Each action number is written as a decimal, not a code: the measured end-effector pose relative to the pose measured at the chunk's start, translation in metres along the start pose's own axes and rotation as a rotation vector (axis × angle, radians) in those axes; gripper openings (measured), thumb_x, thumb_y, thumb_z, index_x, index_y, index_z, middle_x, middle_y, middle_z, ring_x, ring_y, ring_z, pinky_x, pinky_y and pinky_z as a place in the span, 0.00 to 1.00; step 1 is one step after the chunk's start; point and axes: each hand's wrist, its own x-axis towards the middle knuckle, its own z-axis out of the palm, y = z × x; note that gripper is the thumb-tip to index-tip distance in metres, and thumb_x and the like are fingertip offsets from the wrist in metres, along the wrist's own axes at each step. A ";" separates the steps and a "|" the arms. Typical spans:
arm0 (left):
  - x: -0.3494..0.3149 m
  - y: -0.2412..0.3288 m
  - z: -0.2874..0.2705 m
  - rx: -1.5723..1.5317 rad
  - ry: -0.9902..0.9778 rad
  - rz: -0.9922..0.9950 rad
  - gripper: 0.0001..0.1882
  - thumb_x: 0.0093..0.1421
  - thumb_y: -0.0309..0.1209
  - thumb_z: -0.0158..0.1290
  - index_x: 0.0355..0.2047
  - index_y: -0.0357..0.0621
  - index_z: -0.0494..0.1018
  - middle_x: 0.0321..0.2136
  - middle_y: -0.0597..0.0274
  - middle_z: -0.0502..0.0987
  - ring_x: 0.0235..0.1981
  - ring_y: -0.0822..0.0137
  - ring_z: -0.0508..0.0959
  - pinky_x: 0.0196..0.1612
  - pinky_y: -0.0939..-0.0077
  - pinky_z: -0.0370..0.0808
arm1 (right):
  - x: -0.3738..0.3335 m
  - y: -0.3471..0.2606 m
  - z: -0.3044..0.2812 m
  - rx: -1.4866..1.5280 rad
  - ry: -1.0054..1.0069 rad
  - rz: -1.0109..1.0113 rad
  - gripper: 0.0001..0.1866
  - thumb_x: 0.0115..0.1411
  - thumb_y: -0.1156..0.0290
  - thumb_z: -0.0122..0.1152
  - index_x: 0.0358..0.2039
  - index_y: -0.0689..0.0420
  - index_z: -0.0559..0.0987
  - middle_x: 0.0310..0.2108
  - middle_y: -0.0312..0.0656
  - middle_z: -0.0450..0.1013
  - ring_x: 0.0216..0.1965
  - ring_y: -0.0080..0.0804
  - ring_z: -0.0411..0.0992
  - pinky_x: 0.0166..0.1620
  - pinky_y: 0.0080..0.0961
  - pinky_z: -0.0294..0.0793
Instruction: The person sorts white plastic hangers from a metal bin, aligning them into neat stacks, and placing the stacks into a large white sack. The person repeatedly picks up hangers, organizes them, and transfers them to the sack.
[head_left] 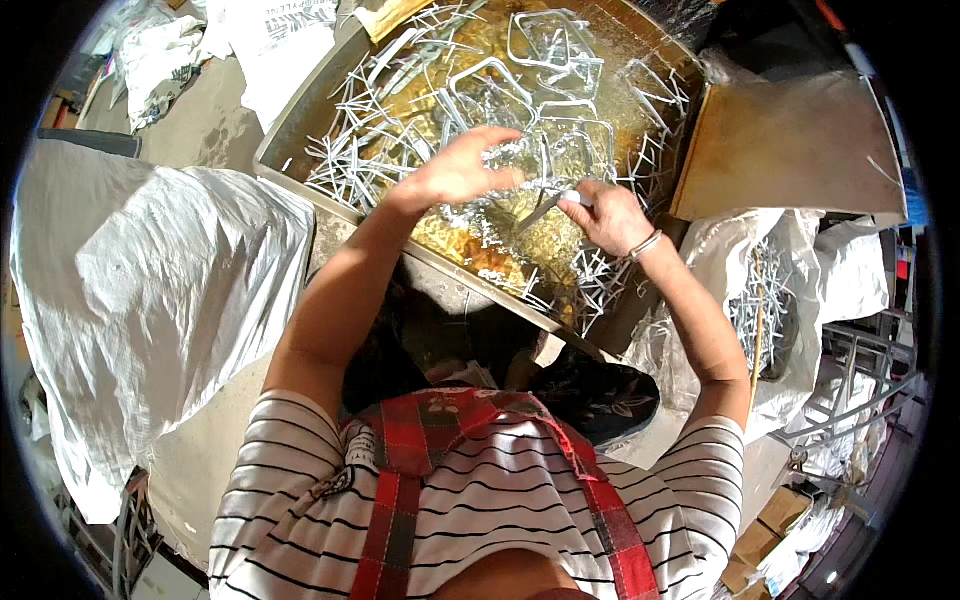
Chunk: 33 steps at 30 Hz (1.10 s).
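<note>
My right hand (612, 222) grips a knife (540, 213) by its pale handle, with the blade pointing left and down over the tray. To its left, my left hand (455, 172) reaches in with thumb and fingers apart. Shiny clear plastic lies right beside its fingertips, and I see nothing firmly held there. Beyond the hands rest several rounded clear plastic frames (510, 82). Small clear trimmings (490, 222) cover the tray bottom below my hands. Thin grey-white plastic strips (365, 150) are heaped at the left side.
The shallow metal tray (480, 288) has a raised rim nearest me. A brown board (790, 150) stands at its right. Past my right forearm, a plastic-lined container holds more strips (765, 300). White sacking (150, 290) drapes at the left, and cardboard boxes (770, 530) sit lower right.
</note>
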 end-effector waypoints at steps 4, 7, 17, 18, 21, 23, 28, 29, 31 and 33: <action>0.003 0.000 0.049 -0.195 -0.165 0.046 0.33 0.49 0.43 0.57 0.53 0.42 0.63 0.44 0.47 0.70 0.48 0.58 0.69 0.52 0.69 0.64 | 0.009 -0.036 -0.043 0.099 0.042 -0.061 0.20 0.56 0.54 0.54 0.27 0.60 0.74 0.18 0.52 0.70 0.21 0.51 0.69 0.27 0.39 0.69; 0.018 -0.007 0.060 -0.454 0.008 -0.269 0.17 0.59 0.40 0.45 0.28 0.39 0.76 0.23 0.59 0.76 0.26 0.69 0.72 0.33 0.75 0.68 | 0.028 -0.032 -0.049 0.050 0.304 -0.100 0.18 0.56 0.56 0.54 0.36 0.60 0.73 0.29 0.53 0.72 0.28 0.47 0.71 0.32 0.35 0.71; 0.024 -0.029 0.003 -1.296 0.295 -0.456 0.29 0.65 0.47 0.33 0.36 0.26 0.65 0.23 0.49 0.72 0.37 0.56 0.76 0.43 0.59 0.75 | 0.022 0.076 0.134 0.838 0.178 0.519 0.40 0.46 0.52 0.66 0.52 0.64 0.62 0.49 0.52 0.64 0.52 0.38 0.61 0.54 0.29 0.59; 0.025 -0.027 0.002 -1.335 0.279 -0.471 0.29 0.65 0.47 0.32 0.37 0.25 0.64 0.24 0.49 0.72 0.38 0.54 0.75 0.44 0.57 0.74 | 0.028 0.080 0.158 0.846 0.141 0.520 0.39 0.47 0.54 0.66 0.53 0.63 0.61 0.46 0.50 0.67 0.49 0.38 0.64 0.51 0.28 0.63; 0.022 -0.024 -0.004 -1.461 0.291 -0.464 0.31 0.62 0.51 0.35 0.40 0.25 0.61 0.30 0.43 0.70 0.44 0.51 0.73 0.46 0.57 0.73 | 0.059 0.083 0.183 1.431 0.136 0.674 0.18 0.53 0.62 0.62 0.36 0.63 0.73 0.24 0.41 0.74 0.22 0.26 0.71 0.27 0.20 0.71; 0.006 -0.026 -0.010 -1.158 0.531 -0.249 0.33 0.59 0.54 0.40 0.35 0.26 0.62 0.30 0.44 0.70 0.40 0.52 0.74 0.39 0.63 0.76 | 0.066 0.088 0.169 1.318 0.235 0.753 0.11 0.53 0.64 0.60 0.24 0.60 0.75 0.16 0.36 0.70 0.17 0.24 0.68 0.22 0.20 0.69; 0.011 -0.025 -0.064 -1.094 1.202 -0.452 0.28 0.54 0.50 0.52 0.22 0.32 0.64 0.13 0.55 0.68 0.13 0.59 0.74 0.15 0.73 0.71 | 0.020 0.144 0.089 0.488 0.493 0.520 0.07 0.48 0.73 0.57 0.15 0.58 0.73 0.13 0.39 0.68 0.15 0.26 0.65 0.20 0.25 0.64; 0.012 -0.027 -0.064 -0.979 1.223 -0.456 0.27 0.53 0.48 0.55 0.22 0.31 0.65 0.13 0.57 0.68 0.12 0.63 0.73 0.13 0.76 0.68 | 0.020 0.124 0.067 0.340 0.450 0.433 0.07 0.47 0.73 0.57 0.16 0.59 0.72 0.14 0.43 0.68 0.16 0.31 0.66 0.22 0.27 0.65; 0.011 -0.027 -0.056 -0.701 1.198 -0.413 0.25 0.54 0.45 0.56 0.19 0.30 0.68 0.14 0.57 0.70 0.10 0.69 0.71 0.12 0.79 0.65 | 0.022 0.082 0.029 0.114 0.408 0.178 0.06 0.45 0.72 0.57 0.18 0.59 0.71 0.17 0.51 0.67 0.20 0.44 0.69 0.25 0.33 0.68; 0.014 -0.025 -0.051 -0.525 1.195 -0.346 0.21 0.54 0.41 0.56 0.20 0.31 0.71 0.13 0.61 0.70 0.10 0.72 0.70 0.11 0.81 0.64 | 0.024 0.059 0.011 -0.064 0.352 0.007 0.07 0.43 0.71 0.58 0.17 0.58 0.69 0.17 0.47 0.68 0.21 0.44 0.70 0.26 0.35 0.69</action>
